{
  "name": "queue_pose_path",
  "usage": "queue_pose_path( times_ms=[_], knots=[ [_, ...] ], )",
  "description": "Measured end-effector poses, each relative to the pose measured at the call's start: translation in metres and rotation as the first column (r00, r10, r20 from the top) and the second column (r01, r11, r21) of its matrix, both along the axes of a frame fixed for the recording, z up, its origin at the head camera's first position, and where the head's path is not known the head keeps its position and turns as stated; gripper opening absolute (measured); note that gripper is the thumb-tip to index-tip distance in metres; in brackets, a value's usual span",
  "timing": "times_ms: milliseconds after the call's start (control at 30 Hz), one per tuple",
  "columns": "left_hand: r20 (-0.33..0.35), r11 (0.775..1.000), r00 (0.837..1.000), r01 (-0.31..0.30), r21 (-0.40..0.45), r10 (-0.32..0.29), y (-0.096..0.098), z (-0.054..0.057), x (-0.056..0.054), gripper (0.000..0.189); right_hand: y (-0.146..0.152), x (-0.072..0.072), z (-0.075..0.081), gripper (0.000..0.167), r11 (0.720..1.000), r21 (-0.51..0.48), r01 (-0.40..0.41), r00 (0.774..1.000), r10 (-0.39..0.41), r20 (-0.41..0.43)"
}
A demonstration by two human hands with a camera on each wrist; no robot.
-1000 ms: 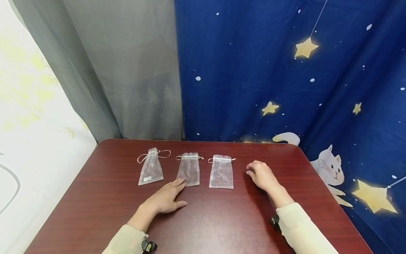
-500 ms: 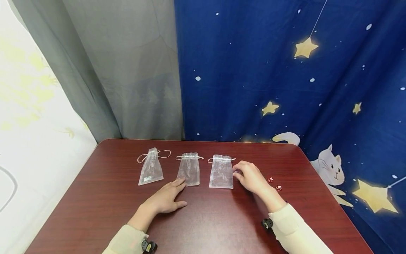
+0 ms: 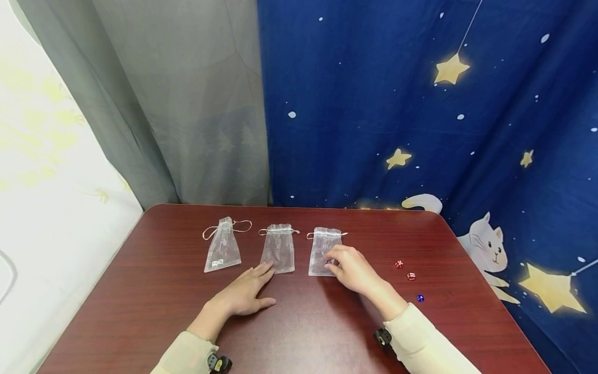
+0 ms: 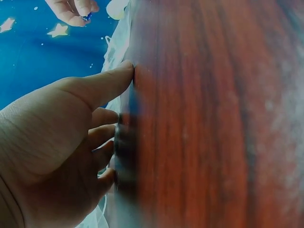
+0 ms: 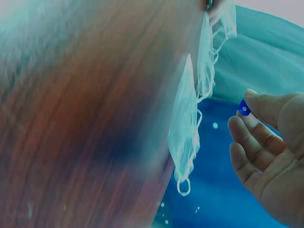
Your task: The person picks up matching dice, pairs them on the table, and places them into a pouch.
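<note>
My right hand (image 3: 355, 270) pinches a blue die (image 5: 244, 108) with a white dot between thumb and index finger. It is over the right sheer drawstring pouch (image 3: 322, 254), and hides that pouch's lower right part. My left hand (image 3: 245, 292) lies on the table with its fingers extended, fingertips at the lower left corner of the middle pouch (image 3: 281, 249). Inside the left pouch (image 3: 224, 245), two white dice (image 3: 217, 263) show through the mesh near the bottom.
Two red dice (image 3: 411, 277) and another blue die (image 3: 420, 298) rest to the right of my right forearm on the reddish-brown table (image 3: 299, 332). A grey curtain (image 3: 205, 104) and a blue starry curtain (image 3: 345, 104) hang behind the far edge.
My right hand has moved left from the right part of the table to over the right pouch. The red dice and the second blue die have come into view. My left hand has stayed put.
</note>
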State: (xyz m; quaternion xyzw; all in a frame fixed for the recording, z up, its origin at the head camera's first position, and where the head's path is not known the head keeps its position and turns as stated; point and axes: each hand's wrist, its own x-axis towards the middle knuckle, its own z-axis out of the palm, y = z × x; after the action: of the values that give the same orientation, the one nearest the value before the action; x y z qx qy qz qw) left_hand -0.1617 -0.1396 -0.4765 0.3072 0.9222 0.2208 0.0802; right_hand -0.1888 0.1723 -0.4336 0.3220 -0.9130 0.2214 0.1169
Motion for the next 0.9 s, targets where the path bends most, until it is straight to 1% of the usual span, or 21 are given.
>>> queue_pose_path(
  times_ms=[167, 333, 433, 700, 900],
  knots=[
    [0.010, 1.000, 1.000, 0.007, 0.006, -0.007, -0.002, -0.001, -0.001, 0.073, -0.011, 0.004, -0.002, 0.013, 0.998, 0.028, -0.058, 0.998, 0.057, 0.023],
    [0.018, 1.000, 1.000, 0.008, 0.009, -0.008, -0.003, -0.002, -0.002, 0.074, -0.022, 0.009, -0.006, 0.010, 0.993, 0.045, -0.108, 0.993, 0.106, 0.043],
    [0.025, 1.000, 1.000, 0.007, 0.013, -0.008, -0.003, -0.001, -0.002, 0.074, -0.028, 0.011, -0.009, 0.009, 0.988, 0.081, -0.128, 0.991, 0.124, 0.053],
    [0.040, 1.000, 0.999, 0.001, 0.017, -0.002, -0.003, -0.001, -0.003, 0.075, -0.046, 0.018, -0.013, 0.008, 0.963, 0.160, -0.214, 0.974, 0.199, 0.109],
    [0.039, 1.000, 0.999, 0.010, 0.023, -0.011, -0.004, -0.001, -0.003, 0.074, -0.058, 0.022, -0.014, 0.010, 0.940, 0.242, -0.239, 0.969, 0.215, 0.120]
  ],
)
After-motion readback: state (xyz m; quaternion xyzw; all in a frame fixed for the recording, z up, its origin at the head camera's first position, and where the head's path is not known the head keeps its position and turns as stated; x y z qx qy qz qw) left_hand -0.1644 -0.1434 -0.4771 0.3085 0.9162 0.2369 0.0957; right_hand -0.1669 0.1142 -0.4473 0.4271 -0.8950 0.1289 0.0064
